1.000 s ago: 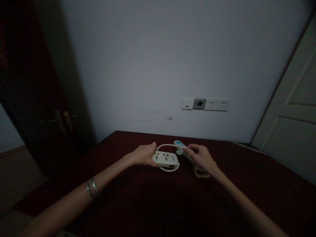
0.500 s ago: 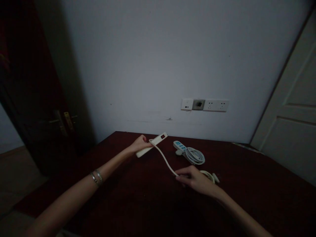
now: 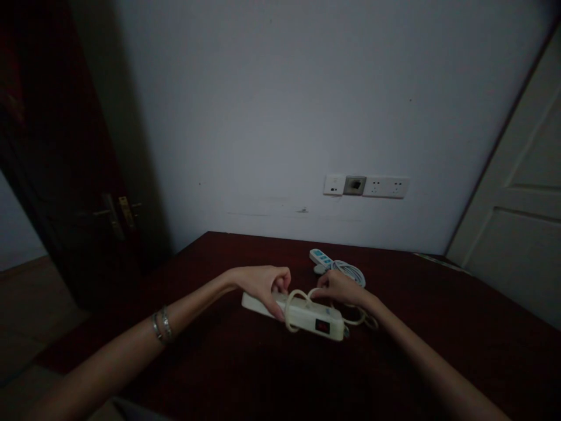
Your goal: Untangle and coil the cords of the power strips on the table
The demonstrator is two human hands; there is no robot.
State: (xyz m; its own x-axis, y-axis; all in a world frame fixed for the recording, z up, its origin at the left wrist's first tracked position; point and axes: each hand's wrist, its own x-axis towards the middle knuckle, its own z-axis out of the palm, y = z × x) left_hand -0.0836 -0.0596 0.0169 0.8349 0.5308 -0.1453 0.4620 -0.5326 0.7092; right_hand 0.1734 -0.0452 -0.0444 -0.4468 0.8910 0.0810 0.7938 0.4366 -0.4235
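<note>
A cream power strip (image 3: 307, 316) with a dark red switch at its right end is tilted above the table. My left hand (image 3: 265, 287) is closed around its left part, thumb on the near side. One turn of the strip's cream cord (image 3: 289, 310) wraps round the middle of the body. My right hand (image 3: 340, 289) pinches that cord just behind the strip. The rest of the cord hangs in loops to the right, partly hidden by my right wrist.
On the dark red table (image 3: 210, 362), behind my right hand, lies a second power strip (image 3: 321, 257) with blue sockets and a coiled grey cord (image 3: 353, 272). Wall sockets (image 3: 385, 187) sit above the table's back edge. A dark door stands at the left.
My left hand has brought the strip nearer and turned its switch end towards me. My right hand has moved up beside the strip, and the cord now loops round its body.
</note>
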